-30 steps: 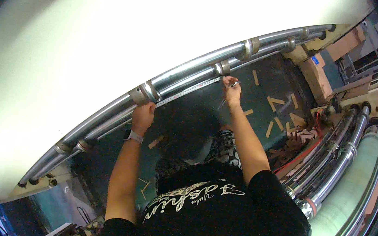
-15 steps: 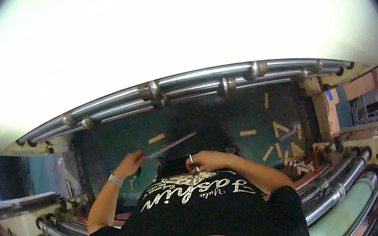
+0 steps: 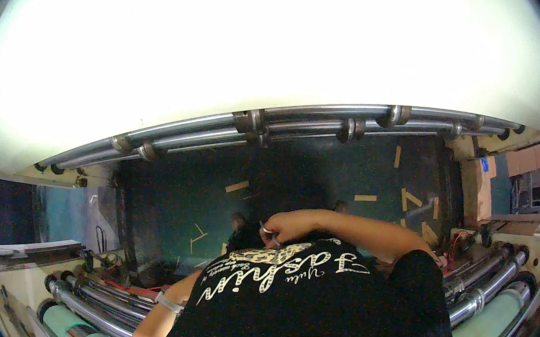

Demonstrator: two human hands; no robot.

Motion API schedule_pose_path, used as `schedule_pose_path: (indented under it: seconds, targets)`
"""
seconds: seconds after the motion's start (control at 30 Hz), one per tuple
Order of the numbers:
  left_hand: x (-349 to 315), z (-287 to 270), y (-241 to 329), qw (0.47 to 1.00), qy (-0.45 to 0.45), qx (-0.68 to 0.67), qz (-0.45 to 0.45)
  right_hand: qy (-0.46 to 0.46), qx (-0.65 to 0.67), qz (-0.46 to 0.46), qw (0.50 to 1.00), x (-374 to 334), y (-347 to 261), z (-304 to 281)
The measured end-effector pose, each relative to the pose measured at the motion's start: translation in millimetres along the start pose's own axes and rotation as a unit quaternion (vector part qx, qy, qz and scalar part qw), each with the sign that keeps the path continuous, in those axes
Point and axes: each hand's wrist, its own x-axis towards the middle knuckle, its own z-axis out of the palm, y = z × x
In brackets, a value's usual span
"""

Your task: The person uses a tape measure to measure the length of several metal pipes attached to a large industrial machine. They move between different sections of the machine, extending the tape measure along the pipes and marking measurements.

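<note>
My right hand (image 3: 289, 224) is bent in close to the front of my black shirt (image 3: 334, 302), its fingers closed. A small, curved, silvery metal piece (image 3: 266, 230) shows at those fingers; its kind is too unclear to name. Of my left hand (image 3: 187, 285), only the part just past the pale wristband (image 3: 169, 302) is visible, low beside the shirt. The shirt hides its fingers and anything in them.
A large white machine panel (image 3: 284, 44) fills the far side, with steel rollers carrying collars (image 3: 316, 117) below it. Cardboard strips (image 3: 365, 198) lie scattered on the dark green floor (image 3: 174, 191). More rollers (image 3: 481, 299) stand close behind on both sides.
My left hand has drawn back towards my body, its fingers passing out of sight. The long thin strip it held no longer shows. My right hand stays by the shirt; the view has shifted.
</note>
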Motion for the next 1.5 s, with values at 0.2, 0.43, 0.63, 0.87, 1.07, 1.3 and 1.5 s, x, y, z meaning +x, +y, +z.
schedule_pose_path:
  seconds: [0.2,0.43,0.63,0.87,1.07,1.3,1.5]
  targets:
    - [5.3,-3.3,-28.0,0.999,-0.001,0.048,0.003,-0.017,0.061,-0.024,0.998,-5.1,-16.9,-10.5]
    - [-3.6,-11.9,-50.3,0.997,0.029,0.070,-0.004,-0.038,0.072,-0.035,0.996,-6.5,-10.8,-16.7]
    - [-2.1,-14.2,-66.3,0.995,0.044,0.090,-0.012,-0.027,0.042,-0.003,0.999,-13.2,-16.5,-14.7]
    - [6.3,-15.6,-66.7,0.989,0.031,0.145,0.008,-0.024,0.020,0.021,0.999,-38.5,-30.4,-16.4]
    - [24.7,-14.7,-59.7,0.976,-0.020,0.211,0.048,0.026,0.156,0.148,0.976,-78.6,-76.1,-25.0]
    - [66.6,-29.5,-23.1,0.931,-0.122,0.323,0.114,0.105,0.436,0.125,0.885,-105.0,-14.7,18.5]
    - [98.6,-30.8,28.5,0.869,-0.208,0.411,0.178,0.138,0.251,0.033,0.957,-126.5,15.6,38.2]
